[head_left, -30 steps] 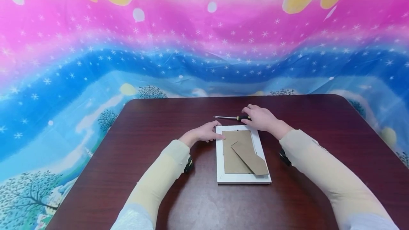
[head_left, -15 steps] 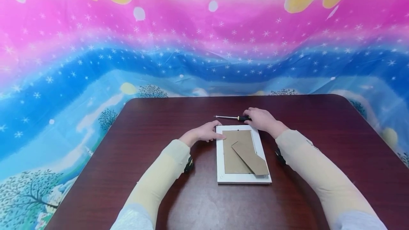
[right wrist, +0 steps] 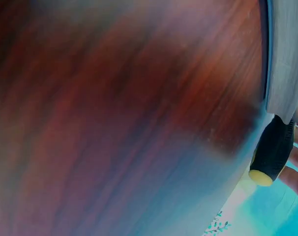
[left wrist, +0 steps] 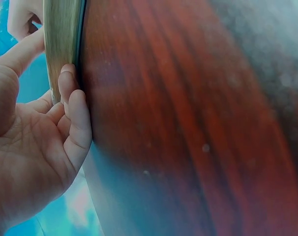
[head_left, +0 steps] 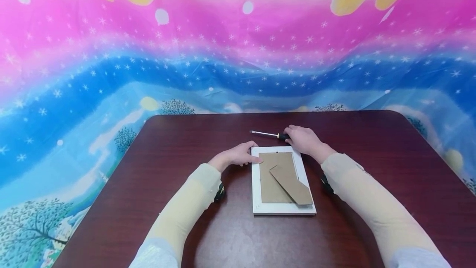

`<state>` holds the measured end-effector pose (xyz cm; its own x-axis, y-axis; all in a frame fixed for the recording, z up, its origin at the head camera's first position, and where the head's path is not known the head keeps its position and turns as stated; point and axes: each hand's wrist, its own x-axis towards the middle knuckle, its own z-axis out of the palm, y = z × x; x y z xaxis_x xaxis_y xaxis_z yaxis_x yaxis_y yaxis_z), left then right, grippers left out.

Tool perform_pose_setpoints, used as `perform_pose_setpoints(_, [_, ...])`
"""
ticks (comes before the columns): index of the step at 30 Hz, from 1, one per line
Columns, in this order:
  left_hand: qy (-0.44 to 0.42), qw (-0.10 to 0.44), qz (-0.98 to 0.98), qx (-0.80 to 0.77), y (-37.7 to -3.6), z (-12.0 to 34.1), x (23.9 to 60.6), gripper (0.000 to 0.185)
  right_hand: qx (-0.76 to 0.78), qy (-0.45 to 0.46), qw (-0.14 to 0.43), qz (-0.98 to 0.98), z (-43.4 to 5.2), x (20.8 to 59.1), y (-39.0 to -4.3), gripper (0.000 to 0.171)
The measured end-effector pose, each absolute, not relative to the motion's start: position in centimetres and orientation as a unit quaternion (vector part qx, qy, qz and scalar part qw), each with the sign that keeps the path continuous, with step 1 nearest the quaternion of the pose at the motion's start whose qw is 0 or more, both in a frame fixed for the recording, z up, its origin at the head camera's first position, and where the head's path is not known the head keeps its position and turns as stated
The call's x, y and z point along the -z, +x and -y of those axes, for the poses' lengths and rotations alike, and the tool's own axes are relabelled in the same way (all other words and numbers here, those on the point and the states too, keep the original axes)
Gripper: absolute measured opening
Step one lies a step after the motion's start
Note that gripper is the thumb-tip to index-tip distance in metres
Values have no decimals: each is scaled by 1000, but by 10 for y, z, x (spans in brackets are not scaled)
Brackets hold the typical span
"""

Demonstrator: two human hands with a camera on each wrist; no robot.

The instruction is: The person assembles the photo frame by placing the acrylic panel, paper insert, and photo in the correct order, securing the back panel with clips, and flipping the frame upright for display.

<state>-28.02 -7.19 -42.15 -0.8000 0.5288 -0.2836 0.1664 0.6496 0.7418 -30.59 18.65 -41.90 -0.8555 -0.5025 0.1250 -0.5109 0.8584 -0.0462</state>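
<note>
White picture frame (head_left: 282, 209), back upward, and screwdriver (head_left: 269, 135).
Lying flat on dark wood table (head_left: 178, 148), fitted with brown backing board (head_left: 270, 187) and strut (head_left: 292, 184) slanting toward 5 o'clock. Gripped at 10 o'clock by left hand (head_left: 239, 154), thumb over border, fingers against outer edge. Just beyond the 12 o'clock edge, tip toward 9: screwdriver, held at 1 o'clock in right hand (head_left: 303, 139), fingers closed round black-and-yellow handle (right wrist: 273, 149). Farther off, at 12: snowflake-patterned cloth (head_left: 238, 44).
</note>
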Motion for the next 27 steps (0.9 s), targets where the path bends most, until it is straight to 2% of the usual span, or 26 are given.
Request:
perform_pose_setpoints(9, [197, 247, -872, -375, -280, 72, 423, 49, -50, 260, 92, 960, -204, 405, -296, 17])
perform_pose_setpoints(19, [206, 244, -876, -363, -280, 73, 420, 51, -72, 274, 110, 953, -228, 379, -257, 11])
perform_pose_setpoints(27, [206, 251, -872, -366, -283, 72, 422, 48, -126, 250, 100, 955, -242, 369, -227, 22])
